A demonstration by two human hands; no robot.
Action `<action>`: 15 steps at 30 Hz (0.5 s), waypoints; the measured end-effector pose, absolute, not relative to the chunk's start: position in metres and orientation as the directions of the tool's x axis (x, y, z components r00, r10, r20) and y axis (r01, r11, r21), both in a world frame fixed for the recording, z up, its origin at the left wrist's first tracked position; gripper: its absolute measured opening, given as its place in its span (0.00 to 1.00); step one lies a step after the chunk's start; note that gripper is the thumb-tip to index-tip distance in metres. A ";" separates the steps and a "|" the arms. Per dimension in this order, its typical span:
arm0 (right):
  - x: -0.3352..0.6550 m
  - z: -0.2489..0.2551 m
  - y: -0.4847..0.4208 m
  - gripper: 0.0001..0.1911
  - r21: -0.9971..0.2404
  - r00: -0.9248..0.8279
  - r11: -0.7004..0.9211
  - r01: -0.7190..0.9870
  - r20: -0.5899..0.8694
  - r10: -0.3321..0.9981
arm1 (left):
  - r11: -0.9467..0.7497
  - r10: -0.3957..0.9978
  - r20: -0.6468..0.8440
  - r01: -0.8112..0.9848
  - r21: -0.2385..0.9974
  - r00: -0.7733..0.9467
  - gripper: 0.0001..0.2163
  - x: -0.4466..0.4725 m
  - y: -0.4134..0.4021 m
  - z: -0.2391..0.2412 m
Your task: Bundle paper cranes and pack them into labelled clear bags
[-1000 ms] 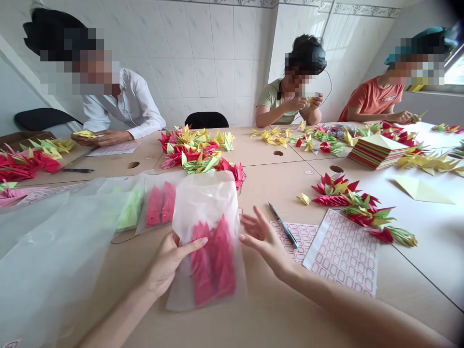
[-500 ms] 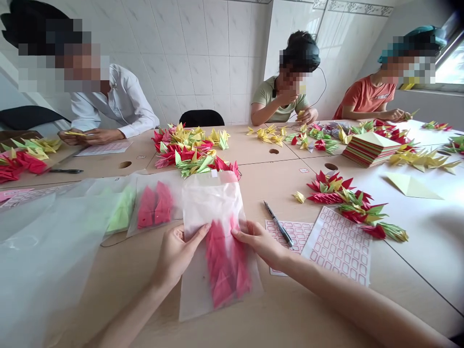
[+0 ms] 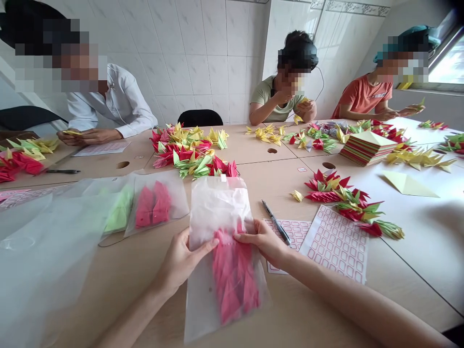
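Left hand [image 3: 188, 258] and right hand [image 3: 266, 241] pinching opposite sides of the frosted bag [image 3: 221, 205], likely to steady it! | pink folded paper [image 3: 230, 285] inside | bag's over the tabletop [image 3: 134, 266], near side | pen [image 3: 276, 223] beside right hand, presumably for easy reach

Wall [image 3: 203, 72], pale tile, spans the top. Chair [image 3: 200, 117], black back, upper centre. Person in white shirt [image 3: 121, 99], upper left; person in green shirt [image 3: 261, 94] and person in orange shirt [image 3: 364, 96], upper right. Window [image 3: 451, 60], upper right edge. Paper stack [image 3: 368, 150], multicoloured, right; yellow sheet [image 3: 410, 184] lies just below it. Black pen [image 3: 63, 171], left. Grey pen [image 3: 276, 223], right of centre, rests partly on a label sheet [image 3: 290, 231], red-outlined.
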State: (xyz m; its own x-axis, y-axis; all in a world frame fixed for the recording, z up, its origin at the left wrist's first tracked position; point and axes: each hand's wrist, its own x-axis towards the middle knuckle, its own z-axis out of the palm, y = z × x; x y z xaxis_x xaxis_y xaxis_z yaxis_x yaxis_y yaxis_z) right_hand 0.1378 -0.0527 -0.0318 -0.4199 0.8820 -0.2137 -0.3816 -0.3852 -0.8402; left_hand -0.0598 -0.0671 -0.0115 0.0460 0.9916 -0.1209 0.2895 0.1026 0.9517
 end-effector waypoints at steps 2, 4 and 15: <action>0.141 -0.028 -0.049 0.21 -0.826 -0.417 -0.388 -0.409 -0.209 0.884 | 0.118 0.973 -0.166 0.273 0.955 0.162 0.19 -0.062 -0.068 -0.007; 0.143 -0.026 -0.043 0.21 -0.822 -0.390 -0.374 -0.431 -0.204 0.898 | 0.145 0.962 -0.195 0.249 0.958 0.193 0.20 -0.063 -0.064 -0.002; 0.146 -0.020 0.002 0.22 -0.931 -0.343 -0.220 -0.292 -0.112 0.933 | 0.151 0.982 -0.144 -0.055 0.987 0.119 0.19 -0.062 -0.015 0.009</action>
